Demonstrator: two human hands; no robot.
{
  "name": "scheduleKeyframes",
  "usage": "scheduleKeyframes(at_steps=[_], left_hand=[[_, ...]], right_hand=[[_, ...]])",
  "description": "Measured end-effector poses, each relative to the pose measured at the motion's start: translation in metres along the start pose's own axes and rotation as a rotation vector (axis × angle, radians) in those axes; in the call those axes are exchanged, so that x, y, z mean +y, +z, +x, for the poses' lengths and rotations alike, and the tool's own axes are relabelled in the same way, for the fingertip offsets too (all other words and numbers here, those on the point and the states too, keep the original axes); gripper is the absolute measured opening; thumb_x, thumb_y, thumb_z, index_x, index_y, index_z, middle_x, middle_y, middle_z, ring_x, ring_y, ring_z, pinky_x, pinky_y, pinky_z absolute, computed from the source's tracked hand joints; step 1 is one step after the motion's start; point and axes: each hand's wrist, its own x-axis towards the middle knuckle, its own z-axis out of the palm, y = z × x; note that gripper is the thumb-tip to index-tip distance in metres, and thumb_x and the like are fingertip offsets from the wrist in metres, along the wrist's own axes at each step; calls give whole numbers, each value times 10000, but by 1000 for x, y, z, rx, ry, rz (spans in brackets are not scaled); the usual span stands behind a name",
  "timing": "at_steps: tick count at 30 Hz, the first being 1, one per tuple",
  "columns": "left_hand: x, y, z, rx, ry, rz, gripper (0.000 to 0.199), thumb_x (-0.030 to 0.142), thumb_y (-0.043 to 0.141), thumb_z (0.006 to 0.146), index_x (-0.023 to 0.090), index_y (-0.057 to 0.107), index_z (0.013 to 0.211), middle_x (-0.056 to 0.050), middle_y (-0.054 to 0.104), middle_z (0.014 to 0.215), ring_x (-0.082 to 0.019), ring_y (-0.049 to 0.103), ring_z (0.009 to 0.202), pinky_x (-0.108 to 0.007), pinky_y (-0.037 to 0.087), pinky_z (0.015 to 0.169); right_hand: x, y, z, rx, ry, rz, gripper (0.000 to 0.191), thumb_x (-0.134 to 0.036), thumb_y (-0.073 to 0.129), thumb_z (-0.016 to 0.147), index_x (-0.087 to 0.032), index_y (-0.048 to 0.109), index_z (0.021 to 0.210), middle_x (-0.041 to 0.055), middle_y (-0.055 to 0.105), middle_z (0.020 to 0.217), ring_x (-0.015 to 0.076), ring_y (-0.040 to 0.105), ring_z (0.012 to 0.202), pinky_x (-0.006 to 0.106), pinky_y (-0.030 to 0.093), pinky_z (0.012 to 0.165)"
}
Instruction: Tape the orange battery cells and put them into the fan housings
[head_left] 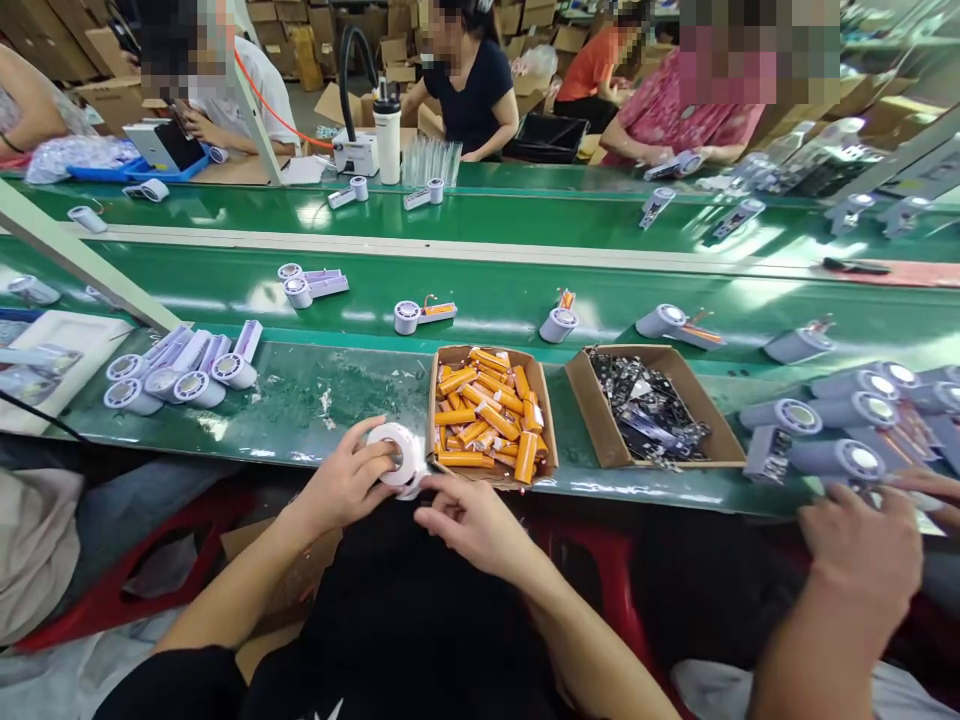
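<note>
My left hand is closed around a white roll of tape, its fingers reaching into the ring's hole. At the roll's lower right, my right hand pinches a pale loose end of the tape; the fingertips partly hide it. Just beyond my right hand stands a cardboard box full of orange-wrapped battery cells. Both hands are over the near edge of the green bench.
To the right, a second cardboard box holds small dark parts. Grey-lilac fan housings are grouped at left, and others at right near a co-worker's hands. Several more units lie along the green belt. People sit opposite.
</note>
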Motion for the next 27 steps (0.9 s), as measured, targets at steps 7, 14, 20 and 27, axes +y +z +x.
scheduleKeyframes(at_steps=[7, 14, 20, 27], left_hand=[[-5, -13, 0, 38, -57, 137, 314, 43, 598, 967, 178, 658, 1244, -124, 715, 1253, -367, 430, 1522, -666, 481, 1192], [8, -10, 1, 66, 42, 104, 292, 20, 577, 978, 171, 653, 1216, -98, 744, 1193, -316, 583, 1395, -647, 497, 1195], [-9, -16, -26, 112, -185, 159, 292, 123, 651, 986, 181, 660, 1272, -119, 728, 1254, -356, 512, 1468, -618, 533, 1167], [14, -6, -2, 106, -42, 80, 299, 58, 621, 978, 179, 683, 1245, -117, 750, 1199, -355, 520, 1457, -650, 539, 1141]], right_hand=[[3, -4, 1, -67, -80, -70, 267, -433, 658, 985, -192, 773, 1003, 8, 725, 696, 131, 626, 570, 237, 475, 599], [-6, -11, 7, -3, -73, -3, 433, -515, 563, 1042, -188, 779, 859, -5, 660, 573, 120, 568, 480, 237, 433, 528], [-2, -30, 5, -384, -229, -393, 222, -387, 670, 1020, -237, 826, 972, 10, 809, 805, 164, 739, 706, 239, 510, 692], [-2, -66, 63, 135, -182, -916, 363, -206, 602, 1015, -141, 679, 1363, 165, 749, 1296, 320, 680, 1186, 439, 514, 1035]])
